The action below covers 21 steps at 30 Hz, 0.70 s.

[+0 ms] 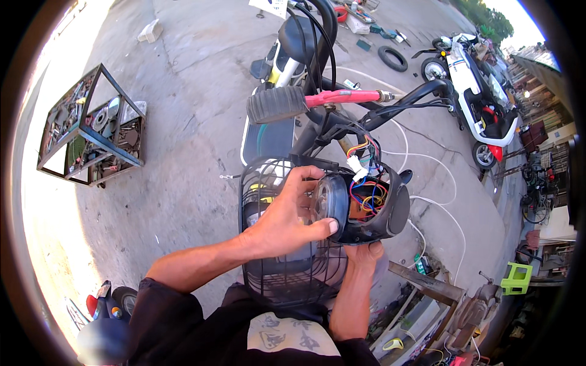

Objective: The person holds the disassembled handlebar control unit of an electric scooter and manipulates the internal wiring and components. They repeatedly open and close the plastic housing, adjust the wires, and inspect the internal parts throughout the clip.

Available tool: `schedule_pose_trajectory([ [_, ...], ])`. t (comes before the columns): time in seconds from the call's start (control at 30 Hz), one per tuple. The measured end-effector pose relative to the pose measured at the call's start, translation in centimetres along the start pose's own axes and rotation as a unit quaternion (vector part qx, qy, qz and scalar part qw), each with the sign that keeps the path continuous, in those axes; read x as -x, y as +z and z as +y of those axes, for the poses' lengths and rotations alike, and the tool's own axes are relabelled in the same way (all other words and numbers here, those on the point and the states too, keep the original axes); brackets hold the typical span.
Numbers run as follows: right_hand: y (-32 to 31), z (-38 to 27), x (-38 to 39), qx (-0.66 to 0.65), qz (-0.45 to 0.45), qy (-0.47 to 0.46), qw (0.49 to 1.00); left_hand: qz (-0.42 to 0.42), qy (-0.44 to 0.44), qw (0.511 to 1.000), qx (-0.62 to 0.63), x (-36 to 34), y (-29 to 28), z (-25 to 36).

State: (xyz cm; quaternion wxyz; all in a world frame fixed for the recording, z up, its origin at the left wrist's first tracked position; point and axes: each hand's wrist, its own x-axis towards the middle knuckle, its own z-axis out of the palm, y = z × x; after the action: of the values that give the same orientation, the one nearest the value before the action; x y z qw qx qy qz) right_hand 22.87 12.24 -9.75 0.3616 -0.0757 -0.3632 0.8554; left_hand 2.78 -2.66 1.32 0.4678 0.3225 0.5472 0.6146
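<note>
Just above the basket is a black headlight (pixel 331 204) with a round clear lens and an open-backed housing (pixel 397 213). My left hand (pixel 284 213) grips the lens end, with its thumb on the lower rim and its fingers over the top. From below, my right hand (pixel 365 251) supports the housing; most of its fingers are hidden underneath. Coloured wires (pixel 371 198) fill the housing's open back. A white plug connector (pixel 357 168) hangs on the wires at its upper edge. The black wire basket (pixel 268 283) is beneath my left forearm.
Beyond the headlight rise black handlebars (pixel 421 96) and a pink bar (pixel 342 96) with a ribbed black grip (pixel 278 105). A metal tool rack (pixel 113 149) stands left. A white scooter (pixel 473 91), a loose tyre (pixel 392 59) and a green stool (pixel 516 278) are right.
</note>
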Motion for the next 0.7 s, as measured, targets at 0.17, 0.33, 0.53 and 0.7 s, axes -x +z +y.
schedule_pose_trajectory([
  [0.17, 2.6, -0.4, -0.6, 0.051, -0.021, 0.004, 0.998, -0.047, -0.048, 0.996, 0.057, -0.2, -0.4, 0.0],
  [0.33, -1.0, 0.8, 0.3, 0.008, -0.014, 0.028, 0.999, -0.03, -0.037, 0.999, -0.011, -0.5, 0.1, -0.6],
  [0.53, 1.2, 0.5, -0.8, 0.011, 0.014, -0.017, 1.0, 0.032, 0.101, 0.99, -0.095, -0.8, 1.1, -1.2],
  [0.7, 2.1, 0.0, -1.3, 0.025, 0.03, -0.045, 0.998, -0.042, 0.131, 0.983, -0.125, -0.9, 1.4, -0.7],
])
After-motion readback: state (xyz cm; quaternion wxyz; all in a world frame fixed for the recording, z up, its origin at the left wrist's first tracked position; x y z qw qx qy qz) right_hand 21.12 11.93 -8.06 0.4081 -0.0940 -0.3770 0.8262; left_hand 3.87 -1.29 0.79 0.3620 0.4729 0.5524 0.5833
